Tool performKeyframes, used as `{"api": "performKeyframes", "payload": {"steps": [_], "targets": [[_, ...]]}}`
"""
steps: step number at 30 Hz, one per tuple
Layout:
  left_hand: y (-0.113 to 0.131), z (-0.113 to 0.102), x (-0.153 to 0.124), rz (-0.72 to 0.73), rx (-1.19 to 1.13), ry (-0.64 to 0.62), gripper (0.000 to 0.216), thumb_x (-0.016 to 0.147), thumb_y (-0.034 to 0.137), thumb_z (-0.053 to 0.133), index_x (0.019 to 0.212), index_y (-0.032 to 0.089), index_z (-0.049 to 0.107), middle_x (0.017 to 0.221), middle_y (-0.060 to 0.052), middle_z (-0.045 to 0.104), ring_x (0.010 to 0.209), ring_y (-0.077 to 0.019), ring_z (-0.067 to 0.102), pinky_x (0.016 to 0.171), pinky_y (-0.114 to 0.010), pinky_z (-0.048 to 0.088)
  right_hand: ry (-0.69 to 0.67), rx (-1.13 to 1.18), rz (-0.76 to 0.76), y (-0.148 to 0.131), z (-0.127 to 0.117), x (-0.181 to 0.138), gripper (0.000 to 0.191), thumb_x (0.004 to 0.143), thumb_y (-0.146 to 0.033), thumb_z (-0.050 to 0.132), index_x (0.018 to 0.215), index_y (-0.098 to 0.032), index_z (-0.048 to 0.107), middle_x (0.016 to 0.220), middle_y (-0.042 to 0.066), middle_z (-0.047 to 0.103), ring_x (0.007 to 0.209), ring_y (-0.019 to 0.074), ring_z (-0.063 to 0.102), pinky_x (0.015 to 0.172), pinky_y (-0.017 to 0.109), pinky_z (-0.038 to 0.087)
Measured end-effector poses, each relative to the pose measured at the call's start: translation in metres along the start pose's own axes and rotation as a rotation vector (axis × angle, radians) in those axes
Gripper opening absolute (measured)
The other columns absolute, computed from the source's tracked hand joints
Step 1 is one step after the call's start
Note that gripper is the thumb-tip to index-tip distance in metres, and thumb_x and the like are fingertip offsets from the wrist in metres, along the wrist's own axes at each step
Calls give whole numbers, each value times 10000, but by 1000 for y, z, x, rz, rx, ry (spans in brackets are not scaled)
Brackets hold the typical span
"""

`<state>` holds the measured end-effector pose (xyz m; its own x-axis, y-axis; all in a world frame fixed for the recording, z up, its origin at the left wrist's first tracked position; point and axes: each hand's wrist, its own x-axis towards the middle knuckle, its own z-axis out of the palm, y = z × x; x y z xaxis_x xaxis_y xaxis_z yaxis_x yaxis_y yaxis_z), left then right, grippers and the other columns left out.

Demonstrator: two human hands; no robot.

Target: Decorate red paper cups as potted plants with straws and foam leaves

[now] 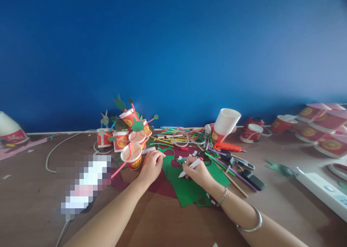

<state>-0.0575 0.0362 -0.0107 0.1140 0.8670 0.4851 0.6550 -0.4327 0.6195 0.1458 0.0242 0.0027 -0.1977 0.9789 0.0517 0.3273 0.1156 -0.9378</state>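
My right hand (197,171) is closed around a white marker (193,164) with a red end. The marker's tip points down and left at a sheet of green paper (187,191), which has cut-out gaps along its edges. My left hand (152,165) lies at the left edge of that green sheet, its fingers stretched toward the paper and holding nothing I can see. Dark red paper (162,185) lies partly under the green sheet. Close to my left hand stands a paper cup (132,161), one of several decorated with straws and green paper leaves.
Colourful straws (168,135) lie along the wall. Behind my right hand are a stack of paper cups (223,124), an orange utility knife (227,147) and scissors (207,159). A black key fob (252,180) and a white power strip (325,191) lie right; a blurred-out device (89,185) lies left.
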Motion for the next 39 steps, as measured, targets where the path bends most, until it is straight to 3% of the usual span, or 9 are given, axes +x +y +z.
{"api": "performKeyframes", "payload": {"steps": [29, 39], "targets": [[1, -1, 0, -16, -1, -5, 212, 832, 136, 434, 788, 209, 628, 848, -43, 680, 881, -207, 613, 839, -378, 480, 51, 86, 1, 1, -1, 1, 265, 754, -293, 551, 557, -227, 386, 416, -42, 519, 438, 130, 530, 421, 214, 331], [-1, 1, -1, -15, -5, -5, 207, 836, 136, 436, 802, 203, 630, 855, -46, 675, 884, -206, 603, 850, -384, 472, -32, 36, -18, 1, 2, 1, 262, 761, -293, 562, 559, -223, 412, 433, -33, 550, 443, 126, 522, 446, 221, 366]]}}
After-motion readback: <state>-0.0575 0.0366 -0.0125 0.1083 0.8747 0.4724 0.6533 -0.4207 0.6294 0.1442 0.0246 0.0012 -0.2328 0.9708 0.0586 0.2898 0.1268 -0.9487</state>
